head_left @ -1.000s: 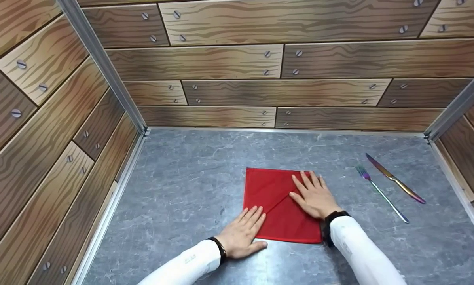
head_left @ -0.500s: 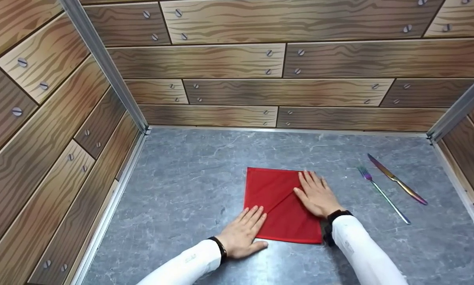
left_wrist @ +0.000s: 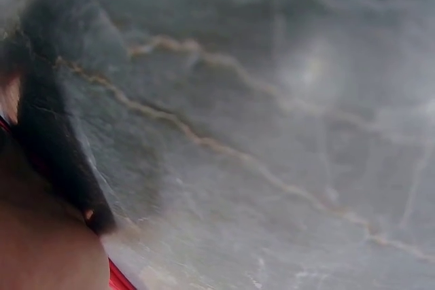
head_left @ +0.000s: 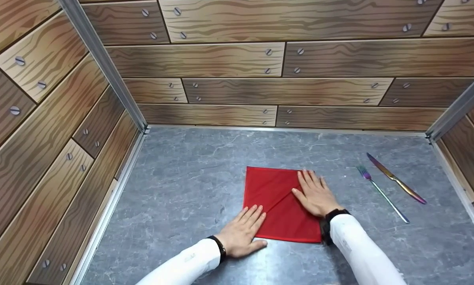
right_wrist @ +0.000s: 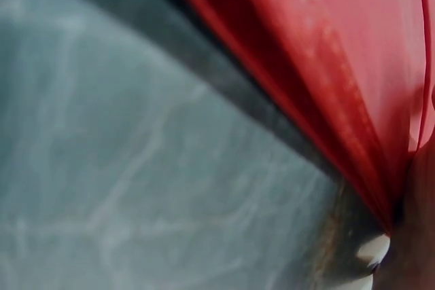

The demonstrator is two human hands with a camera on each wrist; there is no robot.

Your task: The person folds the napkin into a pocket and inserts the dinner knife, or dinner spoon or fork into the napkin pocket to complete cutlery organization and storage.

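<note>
A red cloth (head_left: 278,221) lies on the desk (head_left: 181,178), about midway between its left and right edges. The left hand (head_left: 241,234) rests on the cloth's left side, the right hand (head_left: 317,196) at its far right corner, fingers straight on each. Toward the desk's right edge lie a fork (head_left: 383,195) and, farther right, a knife (head_left: 394,179)

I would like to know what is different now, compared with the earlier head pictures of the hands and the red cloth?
The right hand shifted its fingers slightly right and away from the person on the red cloth, and they lie closer together. Nothing was gripped or released. The left hand, cloth, fork and knife show no clear change.
</note>
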